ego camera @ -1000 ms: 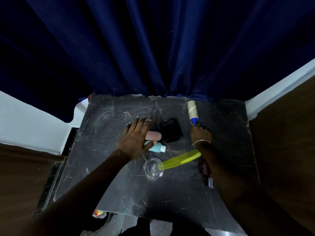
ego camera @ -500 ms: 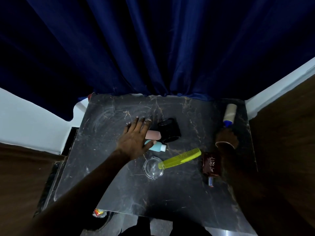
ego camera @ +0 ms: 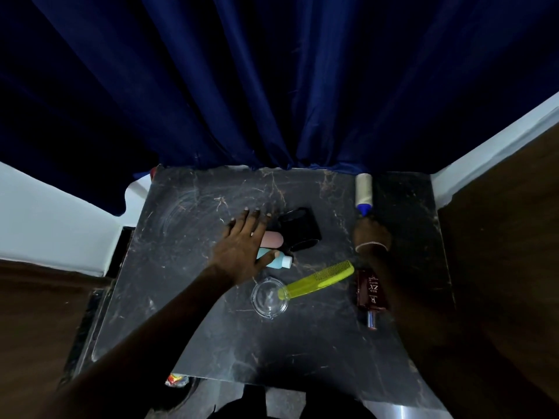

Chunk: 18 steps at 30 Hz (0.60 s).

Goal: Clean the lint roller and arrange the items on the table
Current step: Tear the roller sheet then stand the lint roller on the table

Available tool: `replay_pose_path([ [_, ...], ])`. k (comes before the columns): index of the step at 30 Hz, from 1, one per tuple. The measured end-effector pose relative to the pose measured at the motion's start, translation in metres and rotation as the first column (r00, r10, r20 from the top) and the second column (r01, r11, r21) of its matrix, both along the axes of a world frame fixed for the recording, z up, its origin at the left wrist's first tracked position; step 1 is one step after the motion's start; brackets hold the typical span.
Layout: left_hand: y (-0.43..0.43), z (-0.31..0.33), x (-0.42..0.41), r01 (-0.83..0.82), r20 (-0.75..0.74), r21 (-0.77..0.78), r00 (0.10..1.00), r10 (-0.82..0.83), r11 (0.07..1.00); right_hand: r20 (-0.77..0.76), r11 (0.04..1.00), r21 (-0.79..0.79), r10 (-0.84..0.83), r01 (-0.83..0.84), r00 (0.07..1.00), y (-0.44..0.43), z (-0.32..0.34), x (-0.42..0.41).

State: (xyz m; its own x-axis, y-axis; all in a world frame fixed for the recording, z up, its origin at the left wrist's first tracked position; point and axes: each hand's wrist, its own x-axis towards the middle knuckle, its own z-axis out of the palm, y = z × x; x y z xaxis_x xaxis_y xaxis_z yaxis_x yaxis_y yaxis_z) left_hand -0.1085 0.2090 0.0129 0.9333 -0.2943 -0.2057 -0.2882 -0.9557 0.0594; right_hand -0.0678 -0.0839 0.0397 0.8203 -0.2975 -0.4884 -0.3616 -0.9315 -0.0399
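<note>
The lint roller (ego camera: 363,190) lies at the upper right of the bench (ego camera: 187,322), its pale roll pointing toward the curtain (ego camera: 272,86) and its blue handle toward the person. The right hand (ego camera: 371,234) is closed around the handle end; the fingers themselves are hidden beneath the hand, so the exact grip cannot be told. The left hand (ego camera: 242,252) rests flat, fingers spread and released, over a pink tube (ego camera: 273,239) and a blue bottle (ego camera: 276,260), beside a black container (ego camera: 299,229). A yellow-green comb (ego camera: 317,279) lies with one end on a clear glass dish (ego camera: 269,297); a dark red bottle (ego camera: 370,293) lies just beside the right forearm. Handling judgement: the roller is likely light and rigid at the handle, while the roll is tacky and sheds paper layers. Hold should be taken at the blue handle only. The glass dish appears fragile and smooth; it should be lifted by the rim after the comb is removed.
</note>
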Motion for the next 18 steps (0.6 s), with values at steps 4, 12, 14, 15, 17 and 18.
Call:
replay_pose_path([
  [4,-0.001,-0.001,0.002,0.006,-0.008,-0.005,1.0,-0.006,1.0,0.01,0.991,0.024,0.131,-0.131,0.991,0.027,0.003,-0.003],
  [12,-0.003,-0.002,0.003,0.01,-0.001,-0.014,1.0,-0.01,1.0,0.011,0.977,0.006,0.213,-0.213,0.977,0.036,0.0,-0.007],
  [14,-0.003,-0.004,0.003,0.009,-0.003,-0.016,1.0,-0.009,1.0,0.013,0.99,0.004,0.14,-0.14,0.99,0.026,-0.002,-0.006],
  [15,-0.003,-0.005,0.004,0.01,-0.005,-0.02,1.0,-0.01,1.0,0.017,0.995,0.003,0.1,-0.1,0.995,0.018,-0.003,-0.006],
  [17,-0.002,-0.005,0.003,0.01,-0.003,-0.017,1.0,-0.01,1.0,0.031,1.0,0.027,0.003,-0.004,1.0,0.004,-0.004,-0.006],
  [18,-0.001,-0.006,0.002,0.01,-0.002,-0.018,1.0,-0.01,1.0,0.03,0.998,0.047,-0.039,0.037,0.999,-0.003,-0.004,-0.007],
])
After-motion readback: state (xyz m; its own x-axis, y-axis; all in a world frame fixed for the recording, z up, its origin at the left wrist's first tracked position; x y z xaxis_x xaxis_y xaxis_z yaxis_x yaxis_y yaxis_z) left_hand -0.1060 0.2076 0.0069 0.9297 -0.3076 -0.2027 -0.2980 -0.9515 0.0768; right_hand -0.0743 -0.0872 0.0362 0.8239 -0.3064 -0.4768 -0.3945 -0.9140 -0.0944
